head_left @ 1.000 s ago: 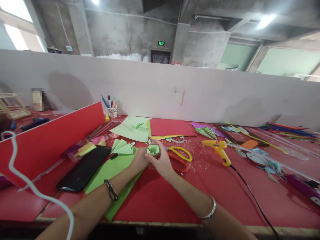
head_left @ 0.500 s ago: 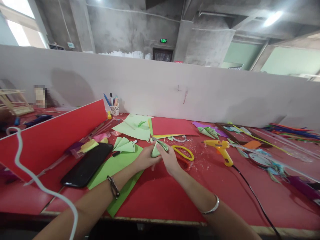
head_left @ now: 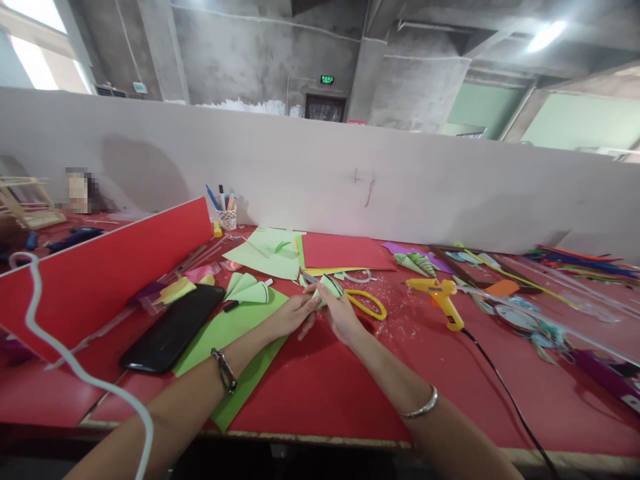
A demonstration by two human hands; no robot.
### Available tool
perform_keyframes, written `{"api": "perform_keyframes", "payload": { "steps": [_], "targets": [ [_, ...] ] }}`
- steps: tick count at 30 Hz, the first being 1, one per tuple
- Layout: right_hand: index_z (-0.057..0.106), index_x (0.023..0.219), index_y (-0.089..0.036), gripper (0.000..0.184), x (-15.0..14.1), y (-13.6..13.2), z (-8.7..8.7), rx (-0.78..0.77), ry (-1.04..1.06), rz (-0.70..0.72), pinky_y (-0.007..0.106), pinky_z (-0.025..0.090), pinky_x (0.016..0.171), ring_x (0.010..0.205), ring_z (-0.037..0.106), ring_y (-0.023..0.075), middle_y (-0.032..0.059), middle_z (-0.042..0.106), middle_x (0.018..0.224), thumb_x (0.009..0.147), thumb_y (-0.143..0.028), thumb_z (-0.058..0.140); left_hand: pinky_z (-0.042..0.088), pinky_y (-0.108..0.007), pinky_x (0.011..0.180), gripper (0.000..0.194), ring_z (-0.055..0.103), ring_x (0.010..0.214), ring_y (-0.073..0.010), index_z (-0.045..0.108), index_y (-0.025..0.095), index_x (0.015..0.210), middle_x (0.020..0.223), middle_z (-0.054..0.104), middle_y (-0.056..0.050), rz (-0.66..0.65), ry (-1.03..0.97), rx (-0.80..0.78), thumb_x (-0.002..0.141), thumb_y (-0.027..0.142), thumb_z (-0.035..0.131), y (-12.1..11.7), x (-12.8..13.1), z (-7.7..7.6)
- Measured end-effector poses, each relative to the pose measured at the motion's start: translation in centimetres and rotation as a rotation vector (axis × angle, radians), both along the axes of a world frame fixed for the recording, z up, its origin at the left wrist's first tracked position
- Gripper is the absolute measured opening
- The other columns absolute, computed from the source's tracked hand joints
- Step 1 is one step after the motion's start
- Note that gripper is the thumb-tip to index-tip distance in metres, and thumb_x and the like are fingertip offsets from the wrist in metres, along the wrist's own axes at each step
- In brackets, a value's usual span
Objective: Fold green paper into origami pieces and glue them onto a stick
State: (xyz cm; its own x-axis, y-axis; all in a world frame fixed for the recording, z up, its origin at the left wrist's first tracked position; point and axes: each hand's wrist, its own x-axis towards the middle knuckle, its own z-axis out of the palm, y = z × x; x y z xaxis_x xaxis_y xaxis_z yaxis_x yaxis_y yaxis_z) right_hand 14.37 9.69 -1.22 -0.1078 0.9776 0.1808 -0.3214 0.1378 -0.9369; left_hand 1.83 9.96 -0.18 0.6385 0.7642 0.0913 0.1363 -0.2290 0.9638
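A pale green paper cone with dark lines (head_left: 331,285) is between my two hands, over the middle of the table. My right hand (head_left: 344,319) grips it from the right, thumb along its side. The closed fingers of my left hand (head_left: 293,316) meet its lower left edge; the fingertips are partly hidden. Just behind my hands lie scissors with a yellow handle loop (head_left: 373,304), partly covered by my right hand. More lined green paper cones (head_left: 247,291) rest to the left, beside a black marker (head_left: 231,306).
A green sheet (head_left: 220,347) and black phone (head_left: 173,330) lie left, near a standing red board (head_left: 115,267). Red paper (head_left: 350,252) is stacked behind. At right are a yellow glue gun (head_left: 443,297) with a trailing cord, finished-looking cones (head_left: 416,264) and pipe cleaners (head_left: 580,263).
The paper cone has turned in my hands and shifted slightly right, so its lined side now shows. My left fingers have slid lower along it.
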Motion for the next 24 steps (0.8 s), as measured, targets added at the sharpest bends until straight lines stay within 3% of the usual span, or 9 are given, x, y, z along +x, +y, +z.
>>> {"api": "perform_keyframes", "payload": {
  "steps": [3, 6, 16, 20, 24],
  "targets": [
    [0.06, 0.069, -0.017, 0.031, 0.3, 0.0, 0.7, -0.04, 0.075, -0.004, 0.021, 0.038, 0.044, 0.049, 0.048, 0.0086, 0.0004, 0.058, 0.064, 0.068, -0.048, 0.059, 0.03, -0.016, 0.034, 0.043, 0.042, 0.028, -0.0055, 0.043, 0.016, 0.065, 0.039, 0.046, 0.007, -0.045, 0.0, -0.062, 0.083, 0.053, 0.032, 0.1, -0.1, 0.0],
    [0.058, 0.064, -0.017, 0.028, 0.6, 0.1, 1.2, -0.035, 0.161, -0.039, 0.022, 0.043, 0.055, 0.059, 0.053, 0.0109, -0.0004, 0.057, 0.065, 0.066, -0.045, 0.062, 0.029, -0.016, 0.036, 0.042, 0.043, 0.028, -0.0056, 0.044, 0.015, 0.064, 0.037, 0.047, 0.007, -0.038, 0.032, -0.088, 0.085, 0.049, 0.032, 0.2, -0.2, 0.1],
    [0.053, 0.06, -0.018, 0.026, 1.9, 0.5, 1.6, -0.01, 0.226, -0.071, 0.02, 0.042, 0.056, 0.058, 0.049, 0.0089, -0.0027, 0.051, 0.061, 0.067, -0.041, 0.062, 0.028, -0.017, 0.036, 0.045, 0.04, 0.029, -0.0058, 0.044, 0.015, 0.054, 0.035, 0.043, 0.006, 0.053, 0.076, -0.012, 0.083, 0.048, 0.036, 0.4, -0.4, 0.2],
    [0.055, 0.062, -0.018, 0.028, 2.0, 0.6, 1.5, 0.03, 0.182, -0.068, 0.023, 0.044, 0.062, 0.064, 0.053, 0.0113, -0.0012, 0.055, 0.065, 0.067, -0.046, 0.061, 0.032, -0.017, 0.04, 0.044, 0.042, 0.035, -0.0056, 0.047, 0.014, 0.063, 0.044, 0.046, 0.005, 0.084, 0.04, 0.027, 0.084, 0.05, 0.031, 0.5, -0.1, 0.0],
    [0.059, 0.069, -0.018, 0.034, 1.3, 0.3, 0.8, 0.014, -0.001, 0.03, 0.025, 0.044, 0.06, 0.063, 0.054, 0.0128, 0.0003, 0.056, 0.065, 0.07, -0.052, 0.054, 0.036, -0.018, 0.045, 0.038, 0.044, 0.04, -0.0059, 0.046, 0.015, 0.065, 0.052, 0.049, 0.004, 0.012, 0.033, 0.067, 0.08, 0.049, 0.041, 0.2, 0.0, 0.1]
  ]
}}
